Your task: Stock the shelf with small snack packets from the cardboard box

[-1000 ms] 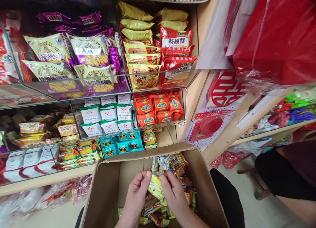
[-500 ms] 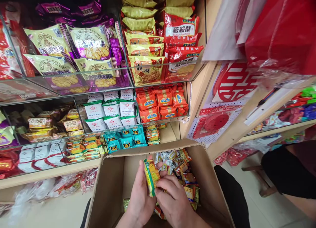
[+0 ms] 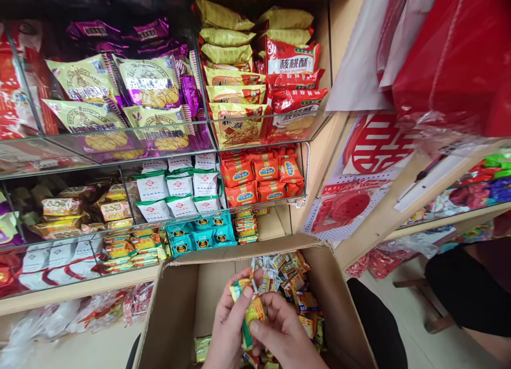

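Over an open cardboard box, both hands hold small yellow-and-green snack packets; it is hard to tell how many. My left hand closes round them from the left, its thumb pressed across the front. Opposite it, my right hand grips the packets' right side between thumb and fingers. Below and to the right, loose small wrapped snacks lie in the box, silver ones at the back and orange-and-yellow ones nearer. A pale green packet shows at the box's left, and my hands cover part of the contents.
Behind the box stand shelves with clear front panels, holding purple biscuit packets, red walnut shortbread packets, orange packets and teal packets. Red bags hang at upper right. A person's dark-clothed leg and a stool are at right.
My left thumb has come over the front of the packets, and my right hand has shifted its grip along them. The view has tilted up slightly.
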The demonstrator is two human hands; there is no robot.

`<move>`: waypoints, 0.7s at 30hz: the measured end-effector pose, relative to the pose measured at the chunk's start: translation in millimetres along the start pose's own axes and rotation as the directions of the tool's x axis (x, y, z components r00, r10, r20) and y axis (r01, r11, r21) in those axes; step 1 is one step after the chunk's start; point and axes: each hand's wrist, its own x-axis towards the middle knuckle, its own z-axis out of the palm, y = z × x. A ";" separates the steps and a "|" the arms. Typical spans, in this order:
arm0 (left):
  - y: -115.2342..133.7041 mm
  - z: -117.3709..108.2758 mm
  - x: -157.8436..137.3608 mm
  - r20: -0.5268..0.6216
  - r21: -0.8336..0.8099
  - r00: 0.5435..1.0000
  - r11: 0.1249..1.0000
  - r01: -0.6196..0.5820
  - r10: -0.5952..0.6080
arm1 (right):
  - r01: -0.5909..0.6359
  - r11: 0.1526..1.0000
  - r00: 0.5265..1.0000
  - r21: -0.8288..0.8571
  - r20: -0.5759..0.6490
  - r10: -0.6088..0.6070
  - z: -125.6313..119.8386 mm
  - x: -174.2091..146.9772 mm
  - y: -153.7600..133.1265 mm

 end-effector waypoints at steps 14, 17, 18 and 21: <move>34.9 -20.6 1.5 -0.112 -0.069 0.992 0.997 0.042 -0.049 | 0.022 0.703 0.993 -0.711 -0.063 -0.096 -22.8 25.7 -95.3; 27.0 -47.4 7.3 -0.127 0.058 0.991 0.997 0.050 -0.042 | 0.013 0.290 0.978 -0.957 -0.048 -0.203 -43.7 60.0 -112.3; 20.9 -56.6 8.7 -0.119 0.100 0.991 0.993 0.066 -0.054 | -0.009 0.184 0.980 -0.983 -0.046 -0.195 -49.8 73.3 -113.1; -3.5 -80.0 12.0 -0.065 0.206 0.987 0.966 0.155 -0.145 | -0.070 0.047 0.991 -0.996 -0.075 -0.110 -63.0 116.8 -103.5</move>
